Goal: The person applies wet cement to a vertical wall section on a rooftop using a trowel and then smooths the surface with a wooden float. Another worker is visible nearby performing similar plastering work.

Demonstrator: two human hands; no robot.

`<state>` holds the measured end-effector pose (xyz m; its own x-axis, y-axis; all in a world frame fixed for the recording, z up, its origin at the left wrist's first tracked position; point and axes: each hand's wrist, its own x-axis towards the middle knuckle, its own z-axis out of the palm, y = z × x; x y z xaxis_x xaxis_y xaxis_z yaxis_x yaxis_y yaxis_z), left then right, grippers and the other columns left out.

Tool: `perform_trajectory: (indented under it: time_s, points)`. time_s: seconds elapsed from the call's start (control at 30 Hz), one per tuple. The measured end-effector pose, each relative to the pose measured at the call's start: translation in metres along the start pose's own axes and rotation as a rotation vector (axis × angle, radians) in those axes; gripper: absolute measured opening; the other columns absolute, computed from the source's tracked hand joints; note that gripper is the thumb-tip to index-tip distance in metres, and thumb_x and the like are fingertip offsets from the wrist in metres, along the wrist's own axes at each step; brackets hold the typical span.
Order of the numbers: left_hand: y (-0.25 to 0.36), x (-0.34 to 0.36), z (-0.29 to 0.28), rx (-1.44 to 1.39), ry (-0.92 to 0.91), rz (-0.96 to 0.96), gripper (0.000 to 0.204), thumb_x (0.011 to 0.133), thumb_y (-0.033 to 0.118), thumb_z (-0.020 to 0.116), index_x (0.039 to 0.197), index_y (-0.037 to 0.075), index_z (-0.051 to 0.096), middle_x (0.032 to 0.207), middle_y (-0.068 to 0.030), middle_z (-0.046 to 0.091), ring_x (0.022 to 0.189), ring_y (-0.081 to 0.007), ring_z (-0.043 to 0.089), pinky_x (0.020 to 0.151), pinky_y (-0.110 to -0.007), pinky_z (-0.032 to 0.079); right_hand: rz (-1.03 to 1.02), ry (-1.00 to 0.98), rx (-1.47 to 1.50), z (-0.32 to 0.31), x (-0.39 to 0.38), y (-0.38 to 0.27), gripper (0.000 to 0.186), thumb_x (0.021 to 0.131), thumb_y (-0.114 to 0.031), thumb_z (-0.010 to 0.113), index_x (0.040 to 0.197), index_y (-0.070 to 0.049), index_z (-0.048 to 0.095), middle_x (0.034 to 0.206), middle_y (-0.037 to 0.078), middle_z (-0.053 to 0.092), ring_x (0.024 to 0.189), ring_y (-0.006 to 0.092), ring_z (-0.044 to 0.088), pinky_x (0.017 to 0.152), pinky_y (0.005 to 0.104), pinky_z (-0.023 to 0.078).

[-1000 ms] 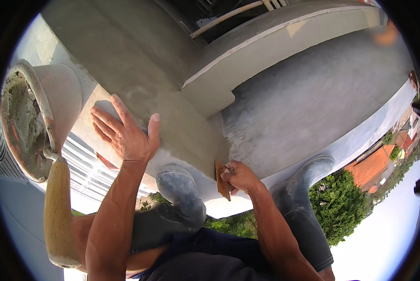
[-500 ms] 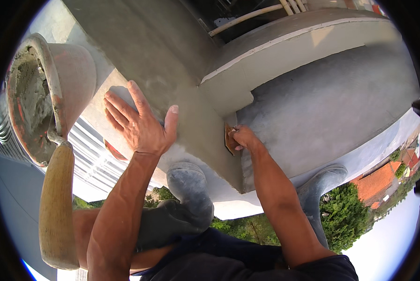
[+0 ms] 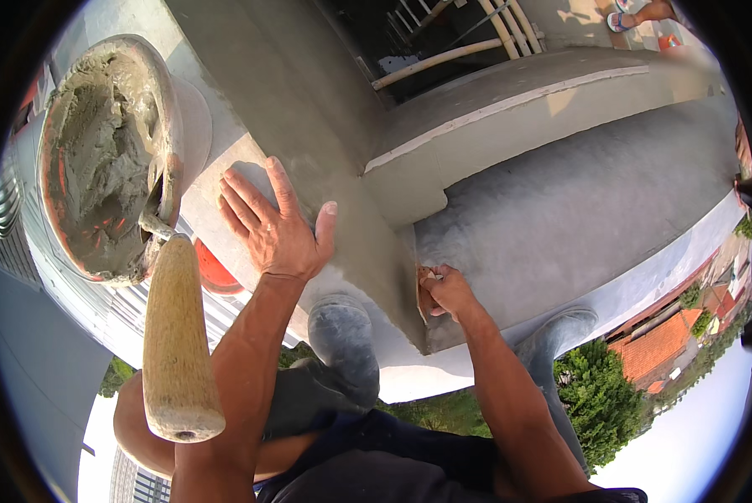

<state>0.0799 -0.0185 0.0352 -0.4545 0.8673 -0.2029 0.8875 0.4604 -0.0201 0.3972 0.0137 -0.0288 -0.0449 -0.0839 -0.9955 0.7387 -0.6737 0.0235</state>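
My left hand (image 3: 273, 228) lies flat and spread against the grey plastered face of a wall corner (image 3: 342, 201). My right hand (image 3: 448, 291) is closed on a small brown wooden float (image 3: 423, 293), pressed against the corner edge where it meets the rounded grey ledge (image 3: 577, 210). A bucket (image 3: 111, 159) full of wet grey mortar sits at the upper left, with a wooden trowel handle (image 3: 174, 344) sticking out of it toward me. My grey rubber boots (image 3: 342, 344) stand on the ledge below the hands.
Beyond the ledge edge lies a long drop to trees (image 3: 598, 394) and orange tiled roofs (image 3: 657, 348). A balcony with pale railing bars (image 3: 468, 38) is above. Someone's sandalled foot (image 3: 632, 17) shows at the top right.
My right hand has slid the float along the corner edge. My left hand stays flat on the wall. My view has shifted closer to the wall, and the bucket looms larger.
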Motion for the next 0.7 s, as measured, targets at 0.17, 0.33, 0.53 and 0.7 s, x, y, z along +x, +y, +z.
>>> perform_trajectory:
  time_s: [0.17, 0.33, 0.53, 0.7]
  points:
    - [-0.004, 0.001, 0.003, -0.026, -0.005, 0.004, 0.098, 0.099, 0.057, 0.056, 0.172, 0.001, 0.021, 0.167, -0.0517, 0.003, 0.155, -0.0694, 0.007, 0.124, -0.078, 0.007, 0.042, -0.064, 0.19, 0.026, 0.062, -0.008, 0.051, 0.095, -0.023, 0.076, 0.139, -0.001, 0.063, 0.11, 0.011, 0.073, 0.095, 0.0211, 0.072, 0.059, 0.0354, 0.059]
    - [-0.006, 0.001, 0.002, -0.056, -0.031, -0.011, 0.091, 0.103, 0.055, 0.048, 0.171, 0.001, 0.022, 0.17, -0.0469, 0.004, 0.158, -0.0662, 0.005, 0.125, -0.077, 0.003, -0.129, -0.039, 0.158, 0.05, 0.029, -0.05, 0.052, 0.096, -0.021, 0.077, 0.142, 0.001, 0.062, 0.108, 0.01, 0.072, 0.084, 0.018, 0.068, 0.053, 0.0341, 0.052]
    - [-0.008, 0.002, 0.003, -0.102, -0.037, -0.015, 0.088, 0.106, 0.057, 0.04, 0.171, 0.0, 0.022, 0.174, -0.0418, 0.005, 0.161, -0.0611, 0.004, 0.125, -0.075, -0.001, -0.432, -0.013, 0.093, 0.063, -0.017, -0.103, 0.051, 0.098, -0.02, 0.074, 0.143, 0.001, 0.062, 0.106, 0.013, 0.073, 0.084, 0.0192, 0.069, 0.058, 0.0357, 0.054]
    - [-0.009, 0.001, 0.004, -0.103, -0.036, -0.018, 0.092, 0.106, 0.062, 0.036, 0.17, -0.002, 0.022, 0.175, -0.0398, 0.005, 0.162, -0.0594, 0.004, 0.126, -0.074, -0.001, -0.901, 0.098, -0.06, 0.074, -0.028, -0.138, 0.054, 0.095, -0.022, 0.072, 0.145, -0.002, 0.063, 0.124, 0.023, 0.076, 0.112, 0.0411, 0.073, 0.103, 0.0451, 0.055]
